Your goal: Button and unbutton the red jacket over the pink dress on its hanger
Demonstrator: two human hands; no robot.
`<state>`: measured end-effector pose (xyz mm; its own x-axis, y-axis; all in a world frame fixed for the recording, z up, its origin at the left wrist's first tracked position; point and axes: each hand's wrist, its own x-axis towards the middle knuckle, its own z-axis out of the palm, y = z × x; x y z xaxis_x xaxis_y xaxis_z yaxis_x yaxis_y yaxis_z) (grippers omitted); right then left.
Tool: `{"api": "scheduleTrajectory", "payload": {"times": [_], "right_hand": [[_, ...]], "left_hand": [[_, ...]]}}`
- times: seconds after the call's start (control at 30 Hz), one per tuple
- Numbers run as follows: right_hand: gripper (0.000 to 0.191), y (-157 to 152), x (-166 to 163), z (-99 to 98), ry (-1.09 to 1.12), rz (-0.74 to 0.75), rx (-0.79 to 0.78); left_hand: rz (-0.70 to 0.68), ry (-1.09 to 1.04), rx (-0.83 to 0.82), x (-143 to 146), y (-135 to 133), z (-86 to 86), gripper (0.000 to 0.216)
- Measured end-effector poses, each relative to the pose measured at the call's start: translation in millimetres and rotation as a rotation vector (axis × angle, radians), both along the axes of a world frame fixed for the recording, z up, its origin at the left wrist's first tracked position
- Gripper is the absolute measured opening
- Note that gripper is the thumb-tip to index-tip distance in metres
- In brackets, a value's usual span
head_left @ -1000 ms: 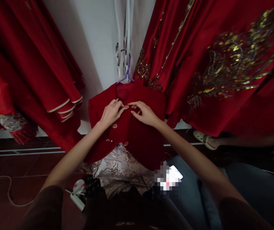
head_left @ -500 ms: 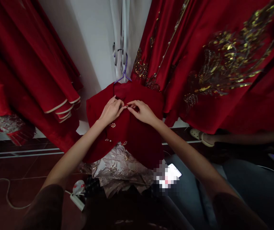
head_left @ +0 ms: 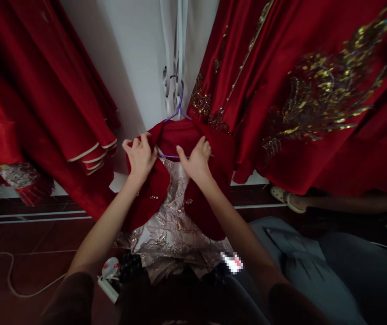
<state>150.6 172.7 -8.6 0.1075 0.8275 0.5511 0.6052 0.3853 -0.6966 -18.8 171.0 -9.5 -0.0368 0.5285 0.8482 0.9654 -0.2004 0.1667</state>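
A short red jacket (head_left: 222, 180) hangs on a purple hanger (head_left: 180, 107), its two fronts spread apart. Between them shows a pale, shiny patterned dress (head_left: 166, 221). My left hand (head_left: 141, 158) has its fingers curled on the jacket's left front near the neckline. On the right front, my right hand (head_left: 196, 160) grips the cloth with curled fingers, its thumb sticking out over the opening. Small jewelled fasteners (head_left: 154, 197) sit lower on the jacket fronts. Parts of the cloth edges are hidden behind my hands.
Long red garments (head_left: 41, 104) hang at left, and a red garment with gold sequins (head_left: 318, 95) hangs at right. A person's foot in a clog (head_left: 288, 198) is on the right. A white power strip (head_left: 108, 289) and cable lie low left. A lit phone (head_left: 232, 262) is near the dress hem.
My hands were together at a fastener on the closed jacket front. They have moved apart, and the fronts have opened, baring the dress and the hanger's bar.
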Motion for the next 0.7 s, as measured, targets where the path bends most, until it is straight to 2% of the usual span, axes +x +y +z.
{"api": "scheduleTrajectory", "payload": {"times": [0.07, 0.13, 0.3, 0.4, 0.47, 0.57, 0.63, 0.7], "right_hand": [[0.100, 3.7, 17.0, -10.2, -0.016, -0.079, 0.101], [0.094, 10.4, 32.1, -17.5, -0.034, -0.099, 0.172], [0.067, 30.4, 57.5, -27.0, -0.235, 0.126, 0.238], [0.067, 36.1, 72.7, -30.3, -0.213, 0.113, 0.208], [0.062, 36.0, 83.9, -30.2, -0.167, 0.078, 0.205], [0.056, 33.7, 97.8, -25.1, -0.127, 0.047, 0.271], [0.058, 34.8, 103.4, -19.1, -0.145, 0.036, 0.310], [0.061, 40.0, 107.1, -11.5, -0.184, 0.021, 0.282]], "left_hand": [[0.004, -0.057, 0.006, -6.1, -3.0, 2.0, 0.044], [-0.012, -0.100, 0.050, -7.8, -3.2, 0.6, 0.047], [-0.030, -0.167, 0.124, -3.2, 1.9, -14.7, 0.056], [-0.059, -0.199, 0.091, -12.8, 6.7, -21.9, 0.061], [-0.069, -0.271, 0.081, -27.1, 11.6, -23.3, 0.058], [-0.077, -0.438, 0.033, -50.8, 21.2, -22.5, 0.042], [-0.095, -0.521, -0.061, -62.4, 27.4, -21.6, 0.032], [-0.080, -0.544, -0.194, -69.7, 32.5, -19.5, 0.028]]}}
